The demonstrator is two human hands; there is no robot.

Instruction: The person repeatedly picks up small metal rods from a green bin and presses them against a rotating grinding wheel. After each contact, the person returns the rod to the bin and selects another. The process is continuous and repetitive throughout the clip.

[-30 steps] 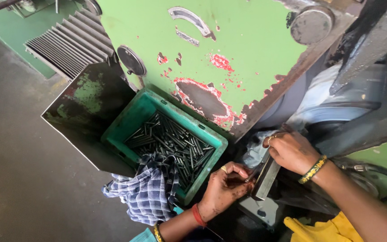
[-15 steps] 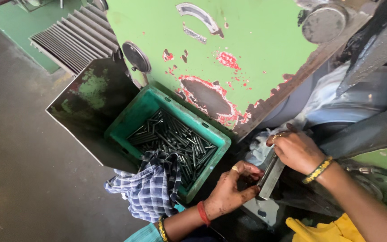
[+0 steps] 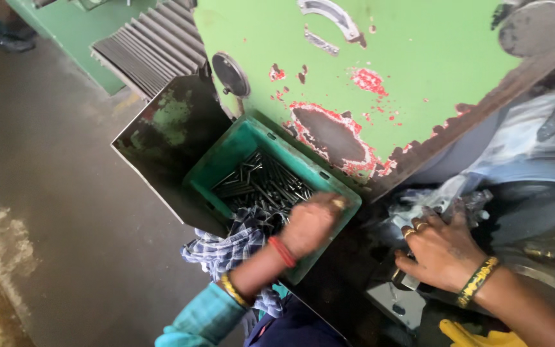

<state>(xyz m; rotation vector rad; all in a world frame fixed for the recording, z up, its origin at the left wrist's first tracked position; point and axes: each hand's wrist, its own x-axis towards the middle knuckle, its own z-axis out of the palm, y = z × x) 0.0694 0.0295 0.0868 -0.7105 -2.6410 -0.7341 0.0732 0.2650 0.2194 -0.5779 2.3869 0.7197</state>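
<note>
A green plastic crate (image 3: 226, 164) sits tilted against the green machine, half full of thin dark metal rods (image 3: 261, 183) lying jumbled, mostly lengthwise. A blue checked cloth (image 3: 229, 247) drapes over its near rim.

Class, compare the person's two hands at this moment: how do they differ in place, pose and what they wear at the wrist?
The left hand reaches over the green crate of metal rods; the right hand rests flat on dark machine parts beside it. The left hand is curled, its grip hidden; the right hand's fingers are spread. The left wrist wears a red band, the right a yellow beaded one. Both wear rings.
</note>
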